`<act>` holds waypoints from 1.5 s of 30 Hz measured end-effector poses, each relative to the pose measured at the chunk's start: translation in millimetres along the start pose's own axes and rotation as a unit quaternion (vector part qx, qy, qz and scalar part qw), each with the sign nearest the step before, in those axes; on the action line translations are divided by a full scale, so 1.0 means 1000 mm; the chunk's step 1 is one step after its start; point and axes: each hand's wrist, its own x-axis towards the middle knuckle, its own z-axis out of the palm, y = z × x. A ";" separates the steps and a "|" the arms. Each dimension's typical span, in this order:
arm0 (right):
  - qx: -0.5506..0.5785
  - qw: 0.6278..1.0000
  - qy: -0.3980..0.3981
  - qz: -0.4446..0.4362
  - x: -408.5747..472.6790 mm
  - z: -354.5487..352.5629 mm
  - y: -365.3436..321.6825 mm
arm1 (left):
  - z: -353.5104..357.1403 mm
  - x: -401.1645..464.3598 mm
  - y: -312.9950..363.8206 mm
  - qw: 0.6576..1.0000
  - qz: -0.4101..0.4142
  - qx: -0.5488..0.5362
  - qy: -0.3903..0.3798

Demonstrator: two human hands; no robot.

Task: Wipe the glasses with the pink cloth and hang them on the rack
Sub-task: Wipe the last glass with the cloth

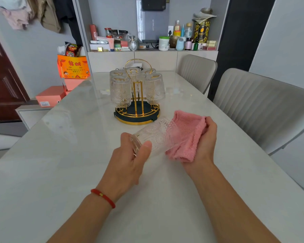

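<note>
One glass (154,135) gripped by left hand (130,160), right hand (204,142) clutching pink cloth (186,135)

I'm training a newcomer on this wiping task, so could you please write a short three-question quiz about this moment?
1. True or false: the left hand holds the glass by its base end.
2. Which hand grips the pink cloth?
3. The glasses on the gold rack hang: A) mouth up B) mouth down C) sideways

Key: 1 true. 2 the right hand. 3 B.
</note>
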 end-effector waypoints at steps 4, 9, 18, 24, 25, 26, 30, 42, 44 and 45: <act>-0.072 0.997 0.019 -0.010 0.003 -0.002 0.000 | -0.003 0.008 -0.008 0.993 -0.044 -0.109 0.001; -0.207 0.978 -0.033 -0.016 -0.006 0.007 0.010 | 0.000 0.010 -0.012 0.985 -0.074 -0.154 -0.009; -0.389 0.892 -0.230 -0.017 -0.038 0.015 0.025 | -0.020 0.022 -0.012 0.948 -0.183 -0.242 0.098; -0.465 0.813 -0.350 0.010 -0.045 0.005 0.034 | -0.041 0.024 -0.014 0.967 -0.155 -0.194 0.052; -0.484 0.797 -0.361 0.001 -0.047 0.006 0.036 | -0.043 0.023 -0.014 0.970 -0.150 -0.187 0.033; -0.502 0.781 -0.372 -0.015 -0.050 0.009 0.039 | -0.045 0.023 -0.015 0.971 -0.154 -0.184 0.017; -0.520 0.710 -0.467 -0.085 -0.056 0.014 0.044 | -0.051 0.019 -0.011 0.972 -0.176 -0.152 -0.043; -0.310 0.876 -0.264 0.258 -0.073 0.022 0.032 | -0.042 0.021 -0.019 0.984 -0.007 -0.153 0.094; -0.223 0.902 -0.223 0.294 -0.070 0.027 0.031 | -0.046 0.023 -0.029 0.987 0.100 -0.072 0.103; -0.189 0.908 -0.219 0.303 -0.070 0.027 0.031 | -0.047 0.023 -0.033 0.984 0.143 -0.043 0.100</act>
